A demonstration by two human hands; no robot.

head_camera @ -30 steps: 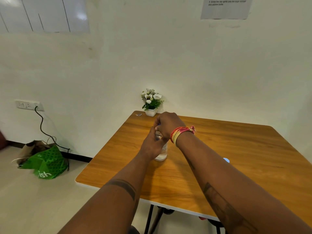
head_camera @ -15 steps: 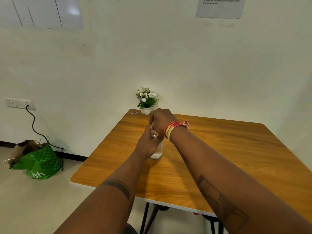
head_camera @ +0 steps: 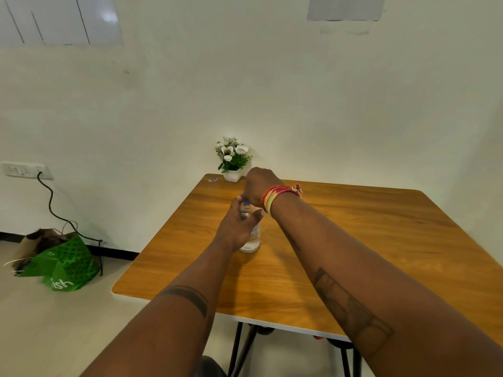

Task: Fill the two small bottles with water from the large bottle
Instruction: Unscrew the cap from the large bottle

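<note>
Standing upright on the desk [head_camera: 353, 240], nearer its left edge than its right, the small bottle [head_camera: 251, 238] is sitting wrapped in your left hand [head_camera: 236, 227], whose grip is closing round the body. Your right hand [head_camera: 257, 186] is curling over the blue cap [head_camera: 247, 204] from above, fingers closed on it. A flower pot [head_camera: 233, 174] is sitting at the far left corner.
</note>
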